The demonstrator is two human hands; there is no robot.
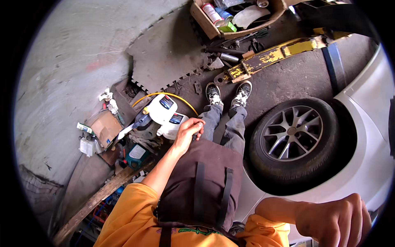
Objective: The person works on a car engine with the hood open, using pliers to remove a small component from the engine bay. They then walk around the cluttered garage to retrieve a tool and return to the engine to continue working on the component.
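Note:
My left hand point(190, 131) is in front of my body with its fingers curled together. A small dark bit shows under the fingers, too little to tell what it is. Two white plastic jugs point(162, 108) with dark labels stand just beyond that hand. At the lower right my right hand point(339, 222) is raised over the light-coloured car point(362, 136), fingers bent down and closed. Whatever lies under those fingers is hidden. Between the two hands hangs the dark brown bag or apron point(181, 185) with black straps on my front.
A car wheel point(292, 131) sits in the wheel arch to the right. Beyond my shoes runs a worn yellow lift arm point(267, 59). A cardboard box point(210, 31) of cans and parts stands at the back. On the left are a wooden beam point(96, 199), a green bottle point(137, 154) and a yellow hose point(175, 96).

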